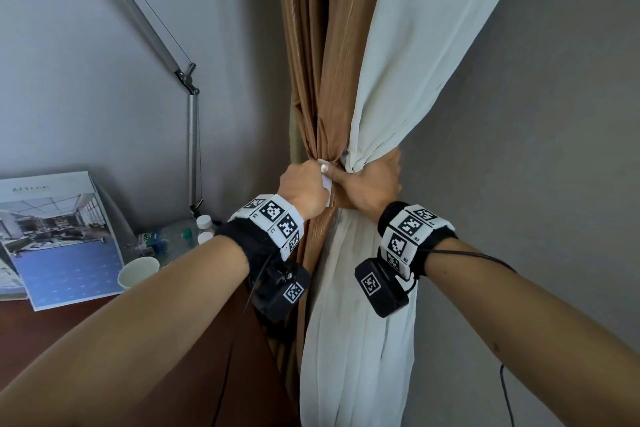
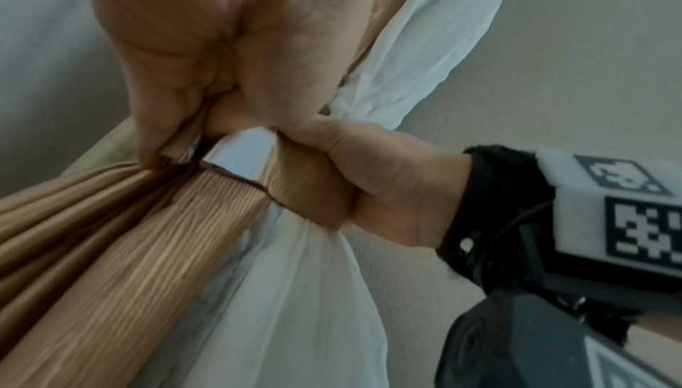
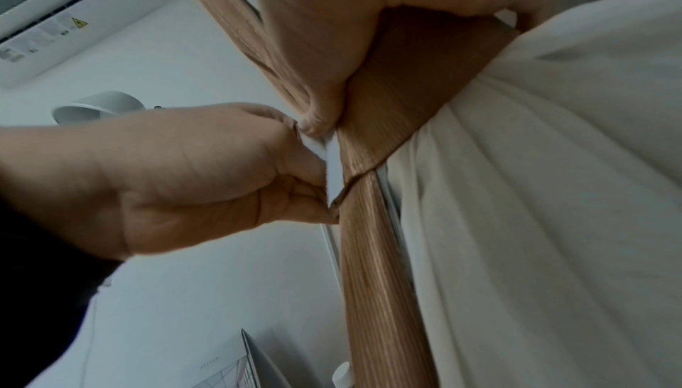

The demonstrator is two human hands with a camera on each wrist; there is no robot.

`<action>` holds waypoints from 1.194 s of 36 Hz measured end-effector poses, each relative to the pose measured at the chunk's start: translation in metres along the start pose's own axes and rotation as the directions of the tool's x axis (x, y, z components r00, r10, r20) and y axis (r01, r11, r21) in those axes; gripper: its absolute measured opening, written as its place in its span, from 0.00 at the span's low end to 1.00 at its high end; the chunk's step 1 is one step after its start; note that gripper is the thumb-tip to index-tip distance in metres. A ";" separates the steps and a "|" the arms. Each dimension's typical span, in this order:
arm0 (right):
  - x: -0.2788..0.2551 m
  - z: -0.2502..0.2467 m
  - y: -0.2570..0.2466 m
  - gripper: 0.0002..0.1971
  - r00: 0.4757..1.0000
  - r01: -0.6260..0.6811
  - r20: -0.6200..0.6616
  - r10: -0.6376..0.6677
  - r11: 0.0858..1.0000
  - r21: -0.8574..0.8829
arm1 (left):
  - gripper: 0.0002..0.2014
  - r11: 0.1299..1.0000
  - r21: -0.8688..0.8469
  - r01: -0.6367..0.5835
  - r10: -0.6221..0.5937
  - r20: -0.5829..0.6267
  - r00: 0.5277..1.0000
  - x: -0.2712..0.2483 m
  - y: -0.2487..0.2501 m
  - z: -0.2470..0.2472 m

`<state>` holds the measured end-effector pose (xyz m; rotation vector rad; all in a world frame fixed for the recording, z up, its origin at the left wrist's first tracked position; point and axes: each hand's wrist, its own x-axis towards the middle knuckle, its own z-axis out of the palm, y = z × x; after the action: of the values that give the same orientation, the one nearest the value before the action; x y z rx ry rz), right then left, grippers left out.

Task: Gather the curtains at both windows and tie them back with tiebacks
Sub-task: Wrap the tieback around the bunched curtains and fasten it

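Observation:
A brown curtain (image 1: 322,45) and a white sheer curtain (image 1: 415,45) hang bunched together in the room's corner. A brown tieback (image 2: 306,190) is wrapped around the bundle at its narrowest point. My right hand (image 1: 372,184) grips the bundle from the right, fingers curled round the tieback (image 3: 413,82) and thumb pressing on it. My left hand (image 1: 304,187) pinches the tieback's free end, which has a white fastening strip (image 2: 239,150) on its inner face, right beside the right thumb. The two hands touch. The back of the bundle is hidden.
A dark wooden desk (image 1: 52,329) stands at the left with a brochure (image 1: 59,236), a paper cup (image 1: 136,272) and small bottles (image 1: 202,227). A jointed lamp arm (image 1: 192,135) rises beside the curtains. Grey walls close in on both sides.

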<state>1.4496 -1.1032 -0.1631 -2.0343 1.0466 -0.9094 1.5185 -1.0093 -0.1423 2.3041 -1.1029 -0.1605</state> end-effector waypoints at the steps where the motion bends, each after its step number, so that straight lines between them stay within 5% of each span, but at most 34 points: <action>1: -0.001 -0.003 -0.001 0.57 1.000 0.021 0.016 -0.021 1.000 -0.006 | 0.13 1.000 0.004 0.000 0.000 -0.003 1.000 0.000 0.001 0.001; 5: -0.001 -0.007 -0.002 0.46 0.997 0.038 0.068 -0.037 0.999 -0.015 | 0.14 1.000 0.017 0.001 -0.001 -0.003 1.000 0.001 0.002 0.002; 8: 0.004 0.001 0.000 0.58 0.996 -0.019 0.088 0.023 0.999 -0.047 | 0.14 1.000 0.013 -0.007 0.007 0.010 1.000 0.003 0.002 0.001; 11: 0.013 0.009 0.011 0.58 0.987 -0.064 0.140 0.073 0.996 -0.065 | 0.14 1.000 -0.005 -0.009 0.009 0.017 1.000 0.003 0.001 0.001; 16: 0.002 0.000 0.001 0.69 0.995 -0.097 -0.001 0.097 0.994 -0.040 | 0.18 0.998 -0.066 -0.024 0.024 0.002 1.000 0.002 -0.004 0.000; 26: 0.009 0.005 0.004 0.72 0.994 -0.100 -0.052 0.098 0.994 -0.046 | 0.07 0.999 -0.034 -0.016 0.018 0.056 0.998 0.011 -0.012 -0.014; 35: 0.010 0.009 0.006 0.71 0.995 -0.081 -0.056 0.078 0.995 -0.056 | 0.11 0.971 -0.232 -0.057 0.042 -0.069 0.997 0.007 -0.017 0.000; 43: 0.013 0.011 0.011 0.61 0.996 -0.041 -0.077 0.035 0.996 -0.078 | 0.08 0.969 -0.210 -0.134 0.125 -0.055 0.991 0.012 -0.017 0.001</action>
<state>1.4601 -1.1168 -0.1746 -2.0510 1.1754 -0.9447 1.5371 -1.0102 -0.1503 2.0314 -1.1523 -0.1707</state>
